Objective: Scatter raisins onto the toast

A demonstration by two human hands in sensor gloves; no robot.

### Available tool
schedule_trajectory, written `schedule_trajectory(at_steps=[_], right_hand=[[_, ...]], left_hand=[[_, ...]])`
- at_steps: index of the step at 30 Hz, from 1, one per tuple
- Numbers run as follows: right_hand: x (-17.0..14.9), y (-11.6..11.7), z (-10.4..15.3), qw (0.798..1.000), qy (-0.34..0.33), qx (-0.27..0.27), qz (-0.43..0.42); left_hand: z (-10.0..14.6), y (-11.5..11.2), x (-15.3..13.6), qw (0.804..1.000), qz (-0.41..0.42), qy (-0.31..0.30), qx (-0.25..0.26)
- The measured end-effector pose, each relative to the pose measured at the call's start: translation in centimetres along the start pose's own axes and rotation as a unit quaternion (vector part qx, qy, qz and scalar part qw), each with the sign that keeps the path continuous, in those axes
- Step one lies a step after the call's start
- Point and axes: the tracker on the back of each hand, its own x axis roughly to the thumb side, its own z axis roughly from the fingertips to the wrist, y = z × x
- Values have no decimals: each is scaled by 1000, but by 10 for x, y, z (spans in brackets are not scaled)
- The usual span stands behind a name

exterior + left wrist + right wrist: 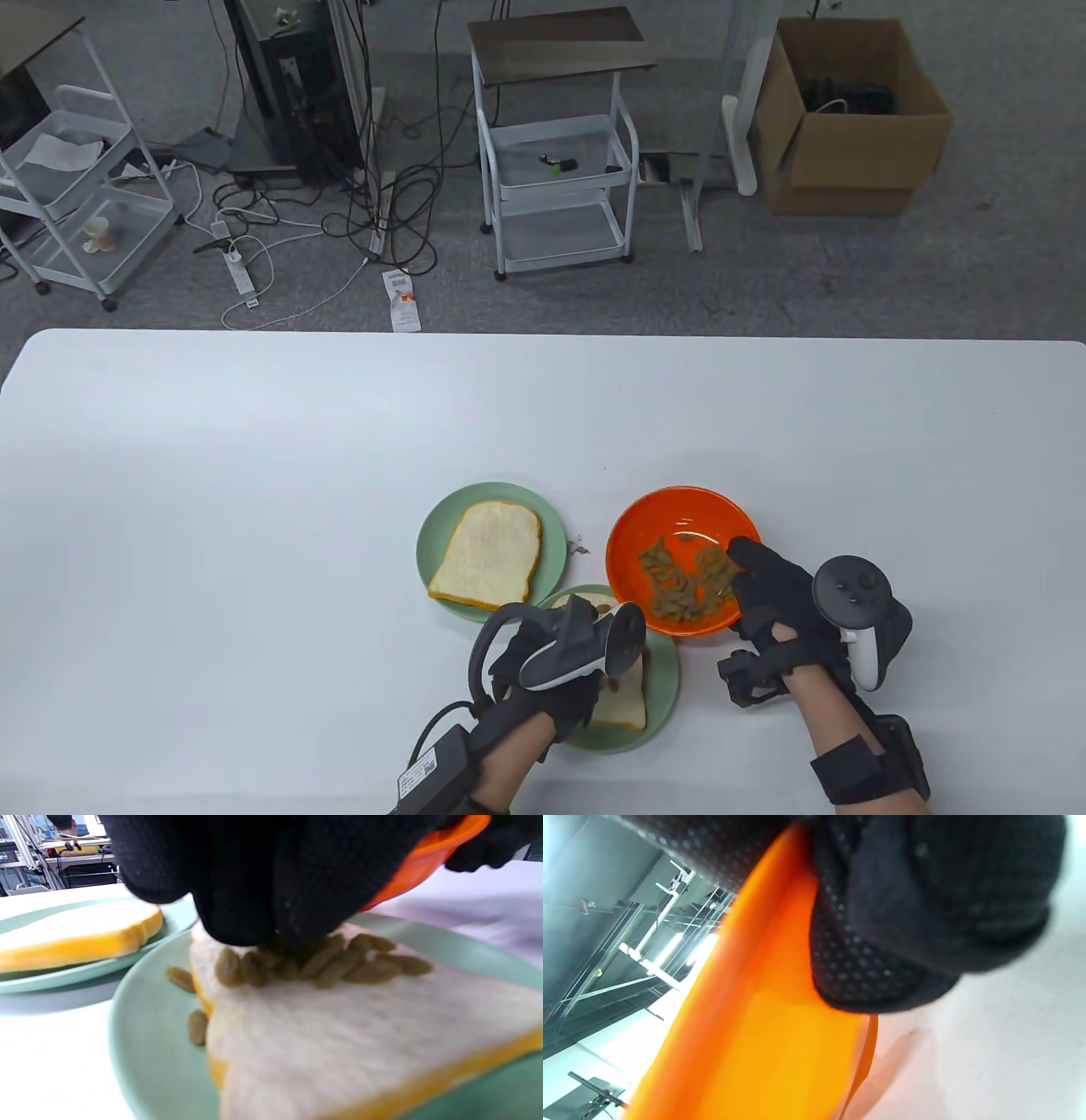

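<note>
Two slices of toast lie on two green plates. The far toast [486, 553] is bare. My left hand [594, 675] hovers over the near toast [624, 709] on the near plate [666, 679]. In the left wrist view its bunched fingertips [271, 929] touch a pile of raisins [335, 965] on that toast [360, 1035]. Two raisins [197, 1027] lie on the plate beside the slice. My right hand [747, 594] grips the right rim of the orange bowl [628, 543], which holds more raisins [683, 581]; the thumb is inside, the fingers underneath.
The far plate [433, 526] touches the near plate's back left. The bowl stands just right of both plates, and its underside [755, 1018] fills the right wrist view. A few crumbs [579, 545] lie between plate and bowl.
</note>
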Motion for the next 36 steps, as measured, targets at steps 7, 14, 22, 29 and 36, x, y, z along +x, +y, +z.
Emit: schedule_trajectory(at_steps=[7, 14, 22, 29, 36], right_hand=[[0, 0, 0, 1000, 1, 1, -3], [0, 0, 0, 1000, 0, 1, -4], [1, 1, 1, 1000, -8, -8, -8], [1, 1, 1, 1000, -12, -11, -11], [2, 2, 2, 1000, -19, -13, -12]], left_hand=[[-3, -3, -1, 1000, 0, -9, 12], [1, 1, -3, 999, 10, -1, 53], [-5, -5, -2, 1000, -19, 14, 13], [-6, -4, -9, 1000, 9, 11, 24], [5, 8, -12, 991, 57, -11, 123]])
